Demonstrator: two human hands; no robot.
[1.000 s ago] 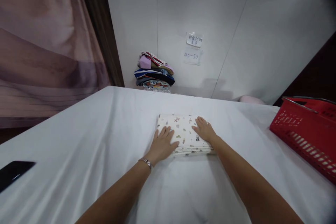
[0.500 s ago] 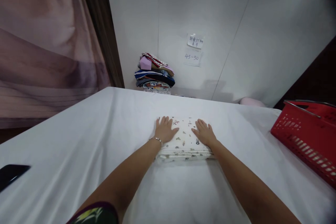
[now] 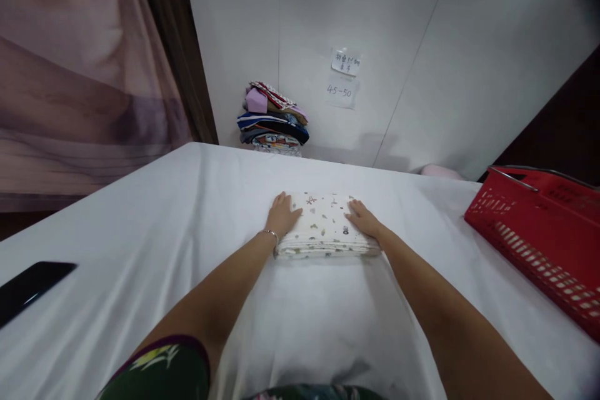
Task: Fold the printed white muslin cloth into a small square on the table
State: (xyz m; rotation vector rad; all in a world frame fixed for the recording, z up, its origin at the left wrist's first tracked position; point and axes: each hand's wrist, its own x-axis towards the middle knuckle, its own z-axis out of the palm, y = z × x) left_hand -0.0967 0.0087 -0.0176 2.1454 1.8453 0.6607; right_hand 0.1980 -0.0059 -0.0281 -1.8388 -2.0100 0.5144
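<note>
A folded white cloth (image 3: 322,220) with small printed figures lies flat in front of me, its layered front edge facing me. My left hand (image 3: 282,217) rests along its left side, fingers stretched forward and the thumb over the top. On the opposite side, my right hand (image 3: 364,220) touches the right edge, with the fingers extended and the thumb apart from them. Neither hand is closed around the cloth. A bracelet (image 3: 269,235) circles my left wrist.
A white sheet covers the table (image 3: 154,231). A red plastic basket (image 3: 539,225) stands on the right, and a black phone-like slab (image 3: 35,284) lies at the left. Stacked folded fabrics (image 3: 274,119) rise beyond the far edge, by a wall with paper notes (image 3: 344,78).
Both hands have slid outward from the top of the cloth to its sides. The whole view has shifted slightly, so the table appears higher and the basket shows more.
</note>
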